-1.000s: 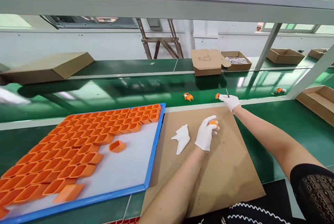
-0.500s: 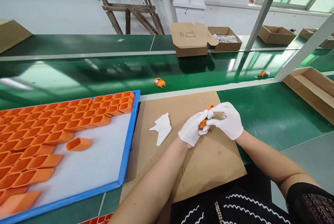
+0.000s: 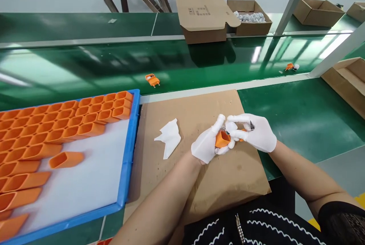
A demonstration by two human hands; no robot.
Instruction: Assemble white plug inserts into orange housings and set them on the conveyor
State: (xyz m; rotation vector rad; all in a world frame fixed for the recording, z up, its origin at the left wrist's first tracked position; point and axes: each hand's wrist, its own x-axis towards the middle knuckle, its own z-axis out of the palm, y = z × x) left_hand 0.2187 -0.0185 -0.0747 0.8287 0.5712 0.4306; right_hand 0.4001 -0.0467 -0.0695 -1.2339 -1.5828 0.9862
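Both my hands wear white gloves and meet above a sheet of cardboard (image 3: pixel 182 104). My left hand (image 3: pixel 203 146) is closed around an orange plug housing (image 3: pixel 221 139), whose hollow end faces me. My right hand (image 3: pixel 258 132) is closed in a pinch on a small white part (image 3: pixel 230 126), right beside the housing. A bit of orange and a dark tip show among the right fingers, which hide most of what they hold. To the left of my hands, a torn white piece of paper (image 3: pixel 170 137) lies on the cardboard.
At left stands a blue-rimmed tray (image 3: pixel 129 153) with rows of orange housings (image 3: pixel 61 134). A finished-looking orange plug (image 3: pixel 152 80) lies on the green belt (image 3: pixel 119 72); another orange piece (image 3: pixel 289 66) lies farther right. Cardboard boxes (image 3: pixel 203 34) stand behind, one holding white parts (image 3: pixel 251 17).
The view has dipped and swung slightly right. My fingers have shifted, and the housing's hollow end now shows. The right hand has turned a little.
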